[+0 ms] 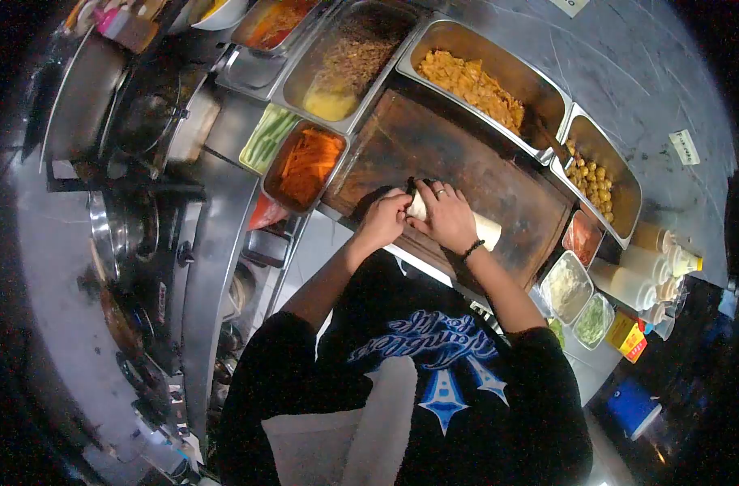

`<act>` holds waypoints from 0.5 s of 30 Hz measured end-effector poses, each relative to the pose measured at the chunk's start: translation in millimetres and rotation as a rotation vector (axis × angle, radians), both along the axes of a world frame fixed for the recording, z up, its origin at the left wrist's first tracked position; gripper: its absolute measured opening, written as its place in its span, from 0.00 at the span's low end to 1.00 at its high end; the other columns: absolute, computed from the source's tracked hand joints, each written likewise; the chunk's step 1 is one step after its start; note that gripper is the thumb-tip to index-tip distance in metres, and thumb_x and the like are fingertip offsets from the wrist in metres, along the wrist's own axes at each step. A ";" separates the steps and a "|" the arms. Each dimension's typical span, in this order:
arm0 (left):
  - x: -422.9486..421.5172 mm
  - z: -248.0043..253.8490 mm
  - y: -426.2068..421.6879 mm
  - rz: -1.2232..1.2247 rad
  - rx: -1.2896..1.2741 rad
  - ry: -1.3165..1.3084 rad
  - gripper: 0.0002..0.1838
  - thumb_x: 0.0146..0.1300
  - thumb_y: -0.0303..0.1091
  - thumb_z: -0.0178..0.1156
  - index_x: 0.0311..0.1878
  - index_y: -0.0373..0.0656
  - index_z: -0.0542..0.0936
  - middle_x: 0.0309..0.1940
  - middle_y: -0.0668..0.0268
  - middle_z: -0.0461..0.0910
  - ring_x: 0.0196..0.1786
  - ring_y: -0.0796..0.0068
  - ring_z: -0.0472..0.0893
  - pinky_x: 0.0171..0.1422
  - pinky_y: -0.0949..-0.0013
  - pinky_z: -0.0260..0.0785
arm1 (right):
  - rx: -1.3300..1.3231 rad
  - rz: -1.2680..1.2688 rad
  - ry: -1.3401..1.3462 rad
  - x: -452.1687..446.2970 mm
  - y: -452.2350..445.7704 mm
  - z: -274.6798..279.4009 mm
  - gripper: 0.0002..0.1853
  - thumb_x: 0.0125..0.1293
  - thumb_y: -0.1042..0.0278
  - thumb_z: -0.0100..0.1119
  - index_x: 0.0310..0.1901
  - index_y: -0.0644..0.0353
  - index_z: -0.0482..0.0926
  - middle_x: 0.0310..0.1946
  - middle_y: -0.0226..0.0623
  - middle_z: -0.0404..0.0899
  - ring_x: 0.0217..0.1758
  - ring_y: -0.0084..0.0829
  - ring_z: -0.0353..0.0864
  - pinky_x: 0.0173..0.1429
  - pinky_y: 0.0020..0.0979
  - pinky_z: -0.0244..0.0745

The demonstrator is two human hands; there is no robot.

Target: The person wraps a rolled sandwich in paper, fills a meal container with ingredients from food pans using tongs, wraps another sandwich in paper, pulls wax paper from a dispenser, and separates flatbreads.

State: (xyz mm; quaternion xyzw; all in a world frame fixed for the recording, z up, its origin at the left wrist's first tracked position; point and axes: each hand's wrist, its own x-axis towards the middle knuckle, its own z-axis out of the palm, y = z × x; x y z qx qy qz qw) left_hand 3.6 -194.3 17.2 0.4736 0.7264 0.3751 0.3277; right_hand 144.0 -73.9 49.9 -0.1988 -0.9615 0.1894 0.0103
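A pale rolled flatbread wrap (487, 232) lies on the dark wooden cutting board (402, 138), close to its front edge. My right hand (446, 217) lies over the roll with its fingers curved across the top, covering much of it. At the roll's left end, my left hand (384, 220) has its fingers curled in and pressed against the bread, close to the right hand's fingers. Part of the wrap shows between the hands, and its other end sticks out to the right, past my right wrist. What is inside the roll is hidden.
Behind the board stand steel pans of orange chunky filling (471, 81), small round pieces (588, 178) and minced filling (349, 69). Shredded carrot (306, 166) sits left. Right are tubs of white shreds (566, 285) and chopped greens (594, 319), plus squeeze bottles (625, 279).
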 end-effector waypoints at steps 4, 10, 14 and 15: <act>-8.7 8.7 9.3 -0.238 -0.056 0.210 0.16 0.58 0.19 0.57 0.51 0.38 0.79 0.43 0.55 0.78 0.47 0.63 0.82 0.49 0.66 0.74 | -0.032 -0.001 -0.023 -1.9 -1.2 8.8 0.38 0.57 0.46 0.64 0.66 0.56 0.67 0.51 0.45 0.75 0.55 0.45 0.74 0.57 0.45 0.71; -21.3 -8.3 8.5 -0.012 -0.103 -0.411 0.18 0.57 0.20 0.59 0.52 0.40 0.78 0.43 0.61 0.82 0.49 0.72 0.82 0.53 0.68 0.74 | -0.032 -0.017 -0.064 -0.6 -2.2 5.3 0.37 0.58 0.48 0.63 0.66 0.57 0.67 0.54 0.46 0.75 0.59 0.45 0.73 0.60 0.45 0.71; -17.1 5.1 13.8 0.087 -0.107 -0.586 0.22 0.58 0.13 0.53 0.57 0.38 0.71 0.45 0.56 0.82 0.49 0.70 0.82 0.55 0.70 0.74 | 0.005 -0.008 -0.030 1.1 -1.6 -0.2 0.37 0.58 0.47 0.64 0.64 0.60 0.66 0.57 0.50 0.74 0.61 0.47 0.73 0.62 0.45 0.70; -19.6 9.1 16.9 0.080 -0.166 -0.570 0.24 0.58 0.13 0.54 0.59 0.39 0.69 0.45 0.55 0.81 0.49 0.70 0.82 0.55 0.70 0.74 | 0.008 -0.016 -0.028 1.5 -1.6 0.2 0.37 0.58 0.47 0.64 0.64 0.60 0.66 0.57 0.50 0.74 0.61 0.47 0.73 0.62 0.45 0.70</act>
